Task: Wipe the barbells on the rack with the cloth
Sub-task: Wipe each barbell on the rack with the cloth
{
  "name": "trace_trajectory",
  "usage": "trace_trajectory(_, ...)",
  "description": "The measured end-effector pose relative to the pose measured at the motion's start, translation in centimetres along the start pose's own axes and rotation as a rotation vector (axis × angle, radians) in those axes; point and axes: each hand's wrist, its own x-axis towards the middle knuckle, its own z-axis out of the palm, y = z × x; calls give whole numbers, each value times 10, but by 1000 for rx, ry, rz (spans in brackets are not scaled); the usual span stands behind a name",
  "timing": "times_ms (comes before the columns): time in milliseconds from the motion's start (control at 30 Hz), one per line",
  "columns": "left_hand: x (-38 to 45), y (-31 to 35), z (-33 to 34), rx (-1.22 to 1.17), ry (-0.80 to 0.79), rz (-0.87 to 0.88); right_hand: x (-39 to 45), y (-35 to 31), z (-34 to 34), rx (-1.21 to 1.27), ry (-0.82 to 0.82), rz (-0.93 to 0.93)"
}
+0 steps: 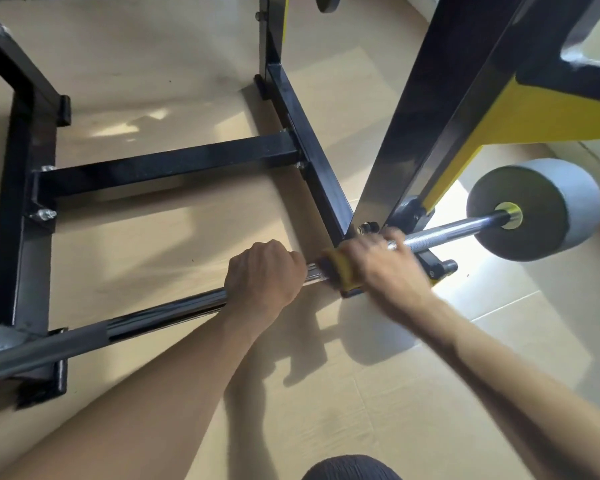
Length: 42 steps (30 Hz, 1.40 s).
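Blurring right hand [381, 265] perhaps hides cloth [340, 271].

The bar [160, 315] runs low across the frame, with open floor [174, 244] behind it up to the black crossbeam [167, 168], so a hand can pass there. On the bar, the left hand [262, 277] and right hand [383, 263] take up the middle stretch, the right one pressed against the yellow-and-black upright [440, 116], which blocks the way past it. Beyond the upright a short knurled length lies bare before the grey weight [537, 209]. The left side rail [18, 209] closes that end. Tiles [378, 393] nearer the person lie open.
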Motion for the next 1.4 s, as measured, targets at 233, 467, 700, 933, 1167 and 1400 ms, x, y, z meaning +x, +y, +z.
trace_trajectory(233, 0, 5, 0, -1, -1, -1, 16, -20, -8, -55, -7, 226)
trace_trajectory(467, -1, -1, -2, -33, -36, -1, 17, -38, -2, 124, 27, -91)
trace_trajectory(700, 6, 0, -10, -124, -242, -83, 11, 21, -5, -52, -114, 228)
trace_trajectory(933, 3, 5, -13, -137, -255, -111, 31, -63, 14, 59, 79, 64)
trace_trajectory(1167, 6, -2, -13, -176, -328, -104, 20, 2, 0, 84, -45, 49)
trace_trajectory(1400, 9, 3, -16, -155, -399, -98, 16, -17, 13, 1, 146, 331)
